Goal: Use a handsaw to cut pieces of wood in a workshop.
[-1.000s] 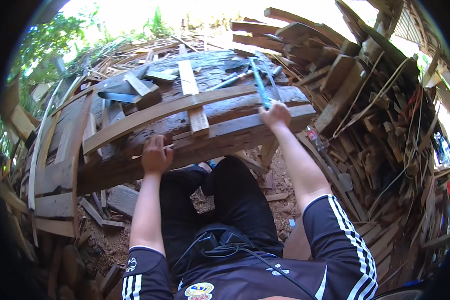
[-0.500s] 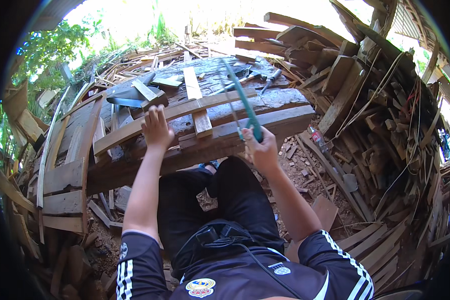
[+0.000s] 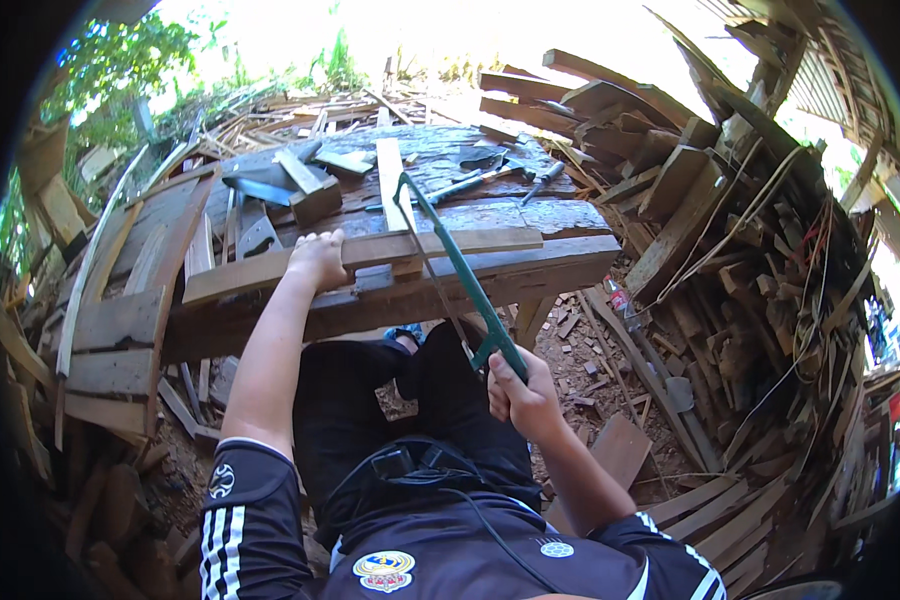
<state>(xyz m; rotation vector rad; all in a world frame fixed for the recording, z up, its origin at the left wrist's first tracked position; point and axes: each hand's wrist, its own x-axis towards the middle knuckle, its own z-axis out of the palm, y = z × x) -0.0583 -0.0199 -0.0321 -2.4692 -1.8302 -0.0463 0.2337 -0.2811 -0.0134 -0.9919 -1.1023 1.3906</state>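
Observation:
My left hand is closed over a long wooden strip and presses it against the workbench. In my right hand is the handle of a green-framed bow saw. The saw slants up and away to the left, and its thin blade passes at the strip to the right of my left hand. Whether the blade has cut into the wood I cannot tell. Under the strip lies a pale crosswise board. A short wood block sits just beyond my left hand.
A metal saw blade rests left of the block. A dark-handled tool lies at the bench's far right. Planks form a rack at the left. Stacked timber rises on the right, with chips and scraps on the ground.
My right hand has drawn the bow saw back toward me and down, so its blade now slants across the strip. The left hand stays on the strip, now seen slightly lower.

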